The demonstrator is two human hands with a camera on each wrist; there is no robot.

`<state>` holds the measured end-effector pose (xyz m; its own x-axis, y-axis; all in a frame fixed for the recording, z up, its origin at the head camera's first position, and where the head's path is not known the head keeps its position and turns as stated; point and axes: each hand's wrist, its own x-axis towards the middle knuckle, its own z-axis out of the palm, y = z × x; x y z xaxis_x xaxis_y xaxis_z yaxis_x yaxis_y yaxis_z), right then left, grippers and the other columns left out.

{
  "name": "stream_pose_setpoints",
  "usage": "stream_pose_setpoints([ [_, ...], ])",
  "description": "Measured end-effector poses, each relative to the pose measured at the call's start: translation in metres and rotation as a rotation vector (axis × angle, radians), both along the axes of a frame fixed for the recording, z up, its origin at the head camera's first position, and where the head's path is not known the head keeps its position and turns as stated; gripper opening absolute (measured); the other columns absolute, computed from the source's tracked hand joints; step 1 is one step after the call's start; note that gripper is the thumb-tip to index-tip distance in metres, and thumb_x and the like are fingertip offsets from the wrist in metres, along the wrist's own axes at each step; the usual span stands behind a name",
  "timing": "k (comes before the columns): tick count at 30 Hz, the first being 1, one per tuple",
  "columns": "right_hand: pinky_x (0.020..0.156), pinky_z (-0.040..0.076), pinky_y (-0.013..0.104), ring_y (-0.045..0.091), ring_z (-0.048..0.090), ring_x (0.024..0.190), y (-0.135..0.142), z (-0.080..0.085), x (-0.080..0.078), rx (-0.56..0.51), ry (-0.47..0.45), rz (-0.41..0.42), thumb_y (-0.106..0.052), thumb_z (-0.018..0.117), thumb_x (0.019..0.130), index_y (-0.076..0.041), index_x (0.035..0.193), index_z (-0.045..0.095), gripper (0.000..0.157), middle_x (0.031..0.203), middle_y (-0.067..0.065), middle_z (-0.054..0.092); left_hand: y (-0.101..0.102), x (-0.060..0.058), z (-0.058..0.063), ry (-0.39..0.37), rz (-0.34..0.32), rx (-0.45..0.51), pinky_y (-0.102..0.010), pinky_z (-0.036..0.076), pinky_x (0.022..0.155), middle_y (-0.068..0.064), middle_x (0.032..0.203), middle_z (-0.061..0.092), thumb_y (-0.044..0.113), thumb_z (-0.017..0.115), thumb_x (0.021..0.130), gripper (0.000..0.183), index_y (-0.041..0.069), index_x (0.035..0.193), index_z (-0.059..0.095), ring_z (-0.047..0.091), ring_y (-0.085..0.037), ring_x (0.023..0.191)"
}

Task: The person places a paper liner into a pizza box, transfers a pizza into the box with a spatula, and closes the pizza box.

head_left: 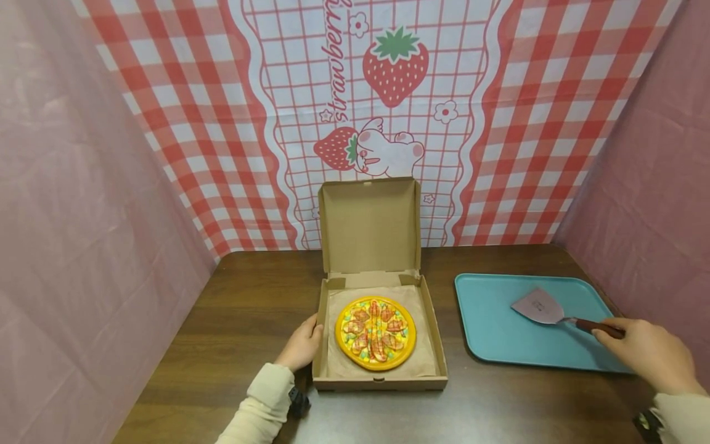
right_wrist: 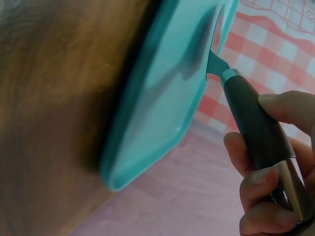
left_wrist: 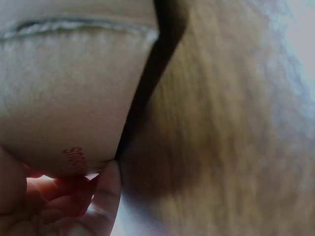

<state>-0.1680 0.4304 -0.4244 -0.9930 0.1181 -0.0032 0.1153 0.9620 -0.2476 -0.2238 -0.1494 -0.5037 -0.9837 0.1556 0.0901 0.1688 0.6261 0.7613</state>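
Observation:
A cardboard pizza box (head_left: 371, 228) stands on the table with its lid raised. Inside, on brown paper, lies a round toy pizza (head_left: 375, 333) with a yellow rim. My left hand (head_left: 302, 343) touches the box's left wall from outside; in the left wrist view its fingers (left_wrist: 106, 191) meet the printed cardboard side (left_wrist: 74, 98). At the right, my right hand (head_left: 651, 351) grips the dark wooden handle of a pizza server (head_left: 538, 306). The server's flat metal blade is over a turquoise tray (head_left: 488, 333), and the right wrist view shows fingers wrapped around the handle (right_wrist: 253, 118).
The brown wooden table (head_left: 249, 308) carries the box in the middle and the tray at the right. Behind it hangs a red-and-white checked strawberry cloth (head_left: 222, 142). Pink cloths (head_left: 83, 216) hang at both sides.

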Motion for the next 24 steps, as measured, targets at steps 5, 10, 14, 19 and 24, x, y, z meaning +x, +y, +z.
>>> stream_pose_setpoints([
  [5,0.048,0.039,0.034,0.020,0.051,0.058,0.007,-0.007,0.001,-0.020,-0.035,-0.018,-0.039,0.063,0.092,0.010,0.114,0.064,0.054,0.088,0.024,0.069,0.000,0.000,0.000,0.000,-0.003,0.004,-0.058,0.036,0.110,-0.032,0.138,0.051,0.006,0.044,0.102,0.040,-0.011,0.138,0.046,0.046,-0.047,0.131],
  [10,0.049,0.043,0.037,0.021,0.056,0.061,0.011,-0.012,0.000,-0.033,-0.031,-0.016,-0.041,0.063,0.092,0.010,0.113,0.065,0.055,0.092,0.027,0.069,-0.001,0.000,0.000,0.009,-0.004,0.002,-0.059,0.037,0.109,-0.032,0.137,0.052,0.006,0.044,0.101,0.040,-0.011,0.137,0.047,0.047,-0.048,0.130],
  [14,0.049,0.039,0.034,0.019,0.050,0.060,0.013,-0.014,-0.001,-0.046,-0.050,-0.005,-0.044,0.060,0.094,0.010,0.115,0.064,0.058,0.086,0.021,0.069,-0.001,0.000,0.000,0.016,-0.006,0.002,-0.058,0.037,0.109,-0.031,0.137,0.052,0.006,0.044,0.101,0.039,-0.010,0.137,0.048,0.047,-0.047,0.130],
  [19,0.051,0.039,0.033,0.017,0.049,0.061,0.015,-0.017,-0.002,-0.053,-0.058,0.049,-0.044,0.058,0.096,0.013,0.112,0.064,0.059,0.084,0.020,0.070,-0.001,0.001,0.002,0.019,-0.008,0.010,-0.058,0.037,0.109,-0.030,0.137,0.053,0.006,0.044,0.101,0.039,-0.009,0.137,0.049,0.047,-0.046,0.130],
  [24,0.052,0.041,0.035,0.017,0.050,0.063,0.017,-0.022,-0.002,-0.054,-0.063,0.087,-0.042,0.058,0.097,0.015,0.112,0.063,0.059,0.091,0.027,0.069,-0.001,0.001,0.004,0.007,-0.012,0.026,-0.058,0.038,0.109,-0.029,0.137,0.054,0.006,0.044,0.102,0.039,-0.008,0.137,0.049,0.048,-0.046,0.130],
])
